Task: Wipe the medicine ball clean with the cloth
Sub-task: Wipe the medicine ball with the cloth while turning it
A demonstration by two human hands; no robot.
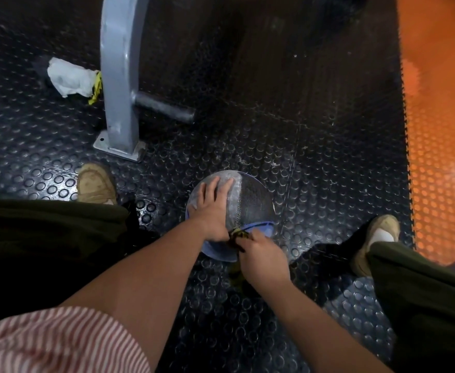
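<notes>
A round medicine ball (pixel 250 200), dark with a pale dusty left part and blue bands low down, sits on the studded black floor between my feet. My left hand (pixel 210 208) lies flat on its upper left side with fingers spread. My right hand (pixel 261 257) grips a dark cloth with yellow marks (pixel 237 236) and presses it against the near blue band of the ball. Most of the cloth is hidden inside my fist.
A grey metal post (pixel 118 76) with a bolted foot plate and a side bar (pixel 164 107) stands behind the ball to the left. A crumpled white rag (pixel 69 76) lies beside it. Orange studded flooring (pixel 441 130) runs along the right. My shoes (pixel 96 184) flank the ball.
</notes>
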